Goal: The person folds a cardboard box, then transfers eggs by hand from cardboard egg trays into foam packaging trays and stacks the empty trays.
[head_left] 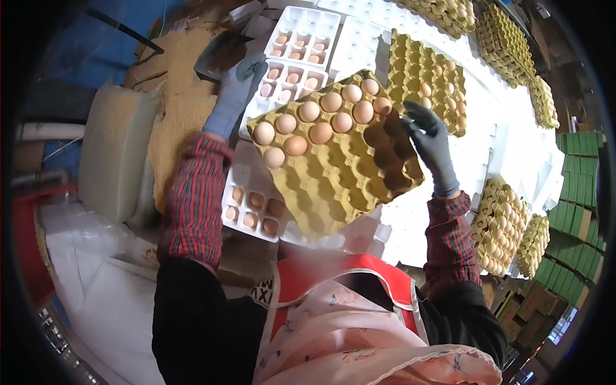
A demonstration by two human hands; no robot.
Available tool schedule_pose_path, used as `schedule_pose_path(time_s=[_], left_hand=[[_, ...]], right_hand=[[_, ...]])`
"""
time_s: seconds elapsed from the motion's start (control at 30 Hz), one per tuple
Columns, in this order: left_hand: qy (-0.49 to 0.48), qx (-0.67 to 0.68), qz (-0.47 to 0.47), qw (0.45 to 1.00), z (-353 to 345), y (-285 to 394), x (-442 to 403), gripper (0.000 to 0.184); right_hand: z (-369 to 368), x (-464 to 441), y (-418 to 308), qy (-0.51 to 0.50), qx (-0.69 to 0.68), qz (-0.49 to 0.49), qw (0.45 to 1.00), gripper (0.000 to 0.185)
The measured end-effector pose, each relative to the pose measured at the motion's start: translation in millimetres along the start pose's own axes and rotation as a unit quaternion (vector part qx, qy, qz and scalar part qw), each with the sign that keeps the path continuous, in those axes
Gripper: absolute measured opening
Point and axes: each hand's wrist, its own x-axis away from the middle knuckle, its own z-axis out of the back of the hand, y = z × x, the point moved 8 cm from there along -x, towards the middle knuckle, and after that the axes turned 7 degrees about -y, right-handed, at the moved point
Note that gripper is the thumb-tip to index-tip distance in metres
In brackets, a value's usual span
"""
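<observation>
My left hand (251, 68), in a grey-green glove, reaches to the left edge of the white foam egg trays (264, 59), beside a dark scoop-like object (221, 55). Its fingers are blurred, and I cannot make out whether they hold anything. In front of me a yellow-brown pulp egg tray (321, 192) lies at an angle across the foam trays, with brown eggs (321, 133) in its far rows and bare cups nearer me. Close to that tray's right edge is my right hand (428, 131), gloved in grey, its thumb and fingers apart with nothing visible between them.
Another pulp tray (404, 64) with some eggs lies behind. Stacked egg trays (500, 224) stand at the right, more (507, 48) at the far right. Green boxes (574, 218) are piled beyond. A foam tray (250, 215) with several eggs sits near me; a padded brown block (115, 154) is at left.
</observation>
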Motion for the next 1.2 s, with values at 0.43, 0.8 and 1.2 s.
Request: schedule_pose_path(time_s=[0.43, 0.8, 1.2], left_hand=[[-0.109, -0.571, 0.045, 0.813, -166, 96, 112, 0.057], [-0.080, -0.710, 0.047, 0.698, -220, 59, 59, 0.042], [-0.122, 0.026, 0.131, 0.984, -166, 137, 68, 0.058]], right_hand=[[-34, -40, -46, -0.112, 0.080, 0.245, 0.960, 0.039], [-44, -61, -19, -0.246, 0.398, 0.201, 0.861, 0.036], [-15, -86, -29, -0.157, 0.273, 0.219, 0.923, 0.040]])
